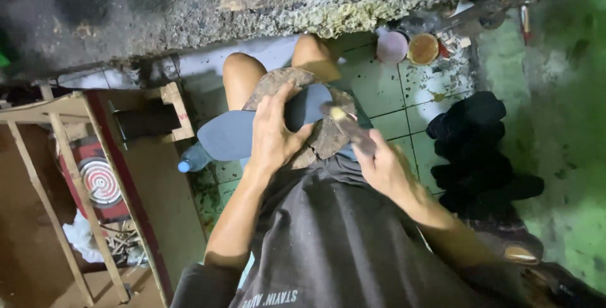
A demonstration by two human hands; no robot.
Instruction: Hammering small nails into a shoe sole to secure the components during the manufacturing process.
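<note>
Head view, centre of frame: left hand (273, 132) spread flat, fingers apart, pressing down on a grey sole (252, 128) laid across a worn brown board (315, 137) on the lap. Right hand (380, 164) just right of centre, closed around a brush (349, 128), its pale tip touching the sole's right end. Bare knees above. Upper right: two round tins (407, 48) on green tiles (391, 103). Right: pile of black soles (476, 150). Left: wooden frame (60, 175), blue-capped bottle (192, 158) beside the sole's tip.
</note>
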